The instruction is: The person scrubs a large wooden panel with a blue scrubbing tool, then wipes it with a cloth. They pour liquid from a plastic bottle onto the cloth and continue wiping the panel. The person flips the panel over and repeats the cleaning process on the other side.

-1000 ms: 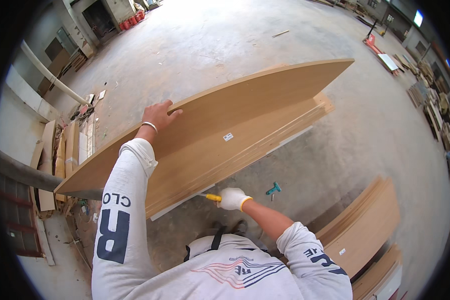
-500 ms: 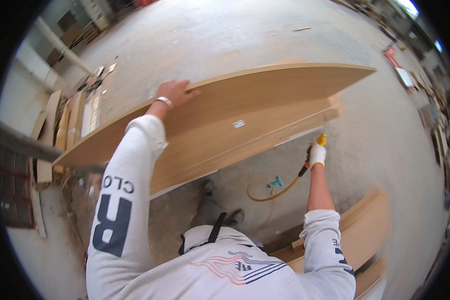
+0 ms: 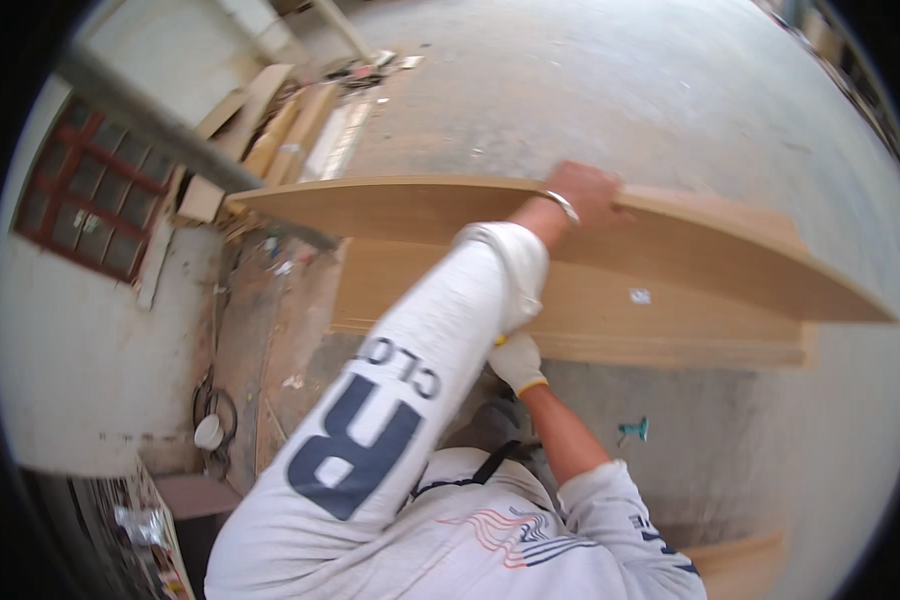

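Note:
My bare left hand (image 3: 582, 192), a bracelet at its wrist, is closed over the top edge of a long light-brown wooden panel (image 3: 710, 250). The panel stands tilted above a matching board (image 3: 590, 315) that bears a small white label. Lower down, my gloved right hand (image 3: 518, 364) is closed beside the near edge of that board. A bit of yellow shows at its fingers, from the yellow air tool seen in it earlier. My left sleeve hides most of that tool, and the hose is out of sight.
A teal tool (image 3: 634, 430) lies on the concrete floor at right. More boards (image 3: 745, 565) are at the lower right. Leftward are a red-framed window (image 3: 100, 190), a slanting grey pole (image 3: 160, 120), leaning planks (image 3: 295, 130) and a white bowl (image 3: 209, 432).
My view has swung left. My right hand has moved from the right end of the boards inward, under my left forearm. My left hand still grips the panel, now further along its edge.

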`<action>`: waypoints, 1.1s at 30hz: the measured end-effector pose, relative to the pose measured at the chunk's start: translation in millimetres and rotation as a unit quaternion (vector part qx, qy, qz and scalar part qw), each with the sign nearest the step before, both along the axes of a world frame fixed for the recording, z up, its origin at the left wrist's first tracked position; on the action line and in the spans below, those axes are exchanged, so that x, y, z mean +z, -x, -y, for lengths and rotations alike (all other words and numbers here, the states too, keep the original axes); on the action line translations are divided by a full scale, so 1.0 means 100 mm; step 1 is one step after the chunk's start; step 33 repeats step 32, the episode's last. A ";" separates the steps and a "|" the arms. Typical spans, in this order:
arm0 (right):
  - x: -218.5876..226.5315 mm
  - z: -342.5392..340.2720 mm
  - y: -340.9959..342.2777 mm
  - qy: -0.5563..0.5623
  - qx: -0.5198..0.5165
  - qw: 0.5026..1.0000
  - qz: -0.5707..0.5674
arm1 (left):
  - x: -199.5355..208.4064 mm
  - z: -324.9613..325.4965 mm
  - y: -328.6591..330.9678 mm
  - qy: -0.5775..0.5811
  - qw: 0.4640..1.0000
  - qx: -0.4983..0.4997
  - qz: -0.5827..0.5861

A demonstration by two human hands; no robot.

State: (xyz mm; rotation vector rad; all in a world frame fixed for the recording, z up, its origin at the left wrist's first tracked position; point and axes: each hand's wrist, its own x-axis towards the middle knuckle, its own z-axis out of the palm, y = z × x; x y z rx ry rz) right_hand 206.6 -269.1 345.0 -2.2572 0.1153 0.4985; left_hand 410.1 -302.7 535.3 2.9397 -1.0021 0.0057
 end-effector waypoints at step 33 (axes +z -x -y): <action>-0.67 -0.54 -1.39 -0.145 -0.097 0.971 -0.163 | -0.25 0.35 -0.78 0.108 0.992 -0.050 -0.048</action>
